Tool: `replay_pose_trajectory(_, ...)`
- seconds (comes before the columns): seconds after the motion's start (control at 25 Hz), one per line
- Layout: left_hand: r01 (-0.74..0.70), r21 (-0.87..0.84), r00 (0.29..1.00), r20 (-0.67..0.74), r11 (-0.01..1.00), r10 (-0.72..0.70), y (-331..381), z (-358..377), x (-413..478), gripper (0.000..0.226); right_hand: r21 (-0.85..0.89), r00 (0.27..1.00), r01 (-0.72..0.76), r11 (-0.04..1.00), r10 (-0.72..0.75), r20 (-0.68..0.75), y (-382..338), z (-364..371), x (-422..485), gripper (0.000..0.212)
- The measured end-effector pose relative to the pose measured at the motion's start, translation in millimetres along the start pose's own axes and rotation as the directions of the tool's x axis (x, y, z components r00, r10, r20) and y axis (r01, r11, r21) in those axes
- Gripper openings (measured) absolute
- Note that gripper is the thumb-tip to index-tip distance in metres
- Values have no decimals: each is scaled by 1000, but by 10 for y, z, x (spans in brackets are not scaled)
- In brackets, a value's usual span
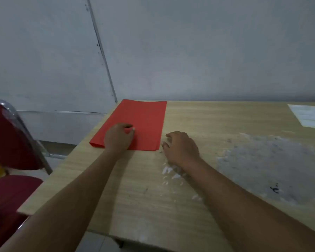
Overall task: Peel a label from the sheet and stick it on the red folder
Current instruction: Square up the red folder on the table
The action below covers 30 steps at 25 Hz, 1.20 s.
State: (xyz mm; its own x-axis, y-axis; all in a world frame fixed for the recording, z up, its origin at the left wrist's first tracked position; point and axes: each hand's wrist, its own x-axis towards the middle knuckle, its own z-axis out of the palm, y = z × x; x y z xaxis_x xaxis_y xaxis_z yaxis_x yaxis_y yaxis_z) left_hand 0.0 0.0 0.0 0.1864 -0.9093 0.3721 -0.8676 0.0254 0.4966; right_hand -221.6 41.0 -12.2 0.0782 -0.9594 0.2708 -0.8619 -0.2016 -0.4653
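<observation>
A: Grip? Left hand curled, fingertips pressing the red folder; whether they pinch a label is unclear. Right hand unclenched, resting on the table.
B: Folder location? Flat at the table's far left corner; label sheet far right.

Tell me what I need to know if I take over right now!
Left hand: resting on the red folder, fingers curled; whether a label is under them cannot be told.
Right hand: flat on the table beside the folder, holding nothing.
White sheet: far right of the table, out of reach.
Done: no label visible on the folder.
Left: probably peel one and stick it on.
</observation>
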Motion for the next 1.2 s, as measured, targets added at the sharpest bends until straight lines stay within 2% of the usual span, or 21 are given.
replay_pose_trajectory(0.12, -11, 195, 997, -71, 981, 26, -251, -122, 77, 41, -33, 997, -57, 998, 55, -47, -95, 142, 104, 54)
replay_pose_trajectory(0.2, 24, 256, 998, -59, 966, -9, -395, -186, 127, 48, -55, 996, -83, 995, 82, -34, -127, 230, 155, 59)
replay_pose_trajectory(0.36, 104, 290, 994, 7, 951, -110, -565, -144, 190, 58, -82, 992, -119, 990, 116, -40, -156, 351, 239, 67)
replay_pose_trajectory(0.6, 65, 360, 997, 16, 931, -76, -554, -58, 236, 60, -117, 985, -118, 986, 101, -142, -177, 384, 264, 62)
replay_pose_trajectory(0.84, 68, 407, 995, 37, 911, -91, -448, 1, 203, 59, -41, 987, -117, 992, 112, -114, -89, 356, 301, 66)
replay_pose_trajectory(1.2, 87, 432, 994, 17, 897, -104, -325, 23, 33, 57, -48, 996, -61, 997, 58, -63, 30, 278, 238, 66)
